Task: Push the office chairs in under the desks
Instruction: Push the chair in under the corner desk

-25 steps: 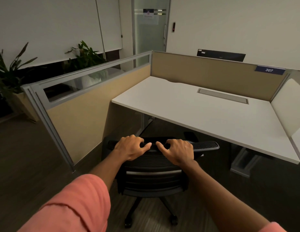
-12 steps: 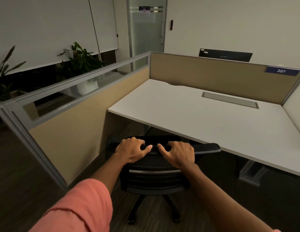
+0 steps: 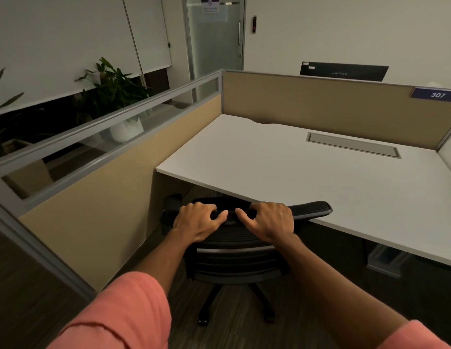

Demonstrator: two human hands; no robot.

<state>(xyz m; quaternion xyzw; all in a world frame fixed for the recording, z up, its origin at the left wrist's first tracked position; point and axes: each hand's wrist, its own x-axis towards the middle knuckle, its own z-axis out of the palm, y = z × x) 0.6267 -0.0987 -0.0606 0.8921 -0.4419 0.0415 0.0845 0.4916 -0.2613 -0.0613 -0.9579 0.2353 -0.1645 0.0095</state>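
Here, left hand and right hand curl over the top edge of the black office chair backrest, thumbs nearly meeting. Chair sits at the white desk front edge (right armrest overlapping the edge, seat hidden).

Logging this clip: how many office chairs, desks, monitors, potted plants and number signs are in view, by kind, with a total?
office chair: 1
desk: 1
monitor: 1
potted plants: 2 (the second is at the left edge)
number sign: 1
Total: 6
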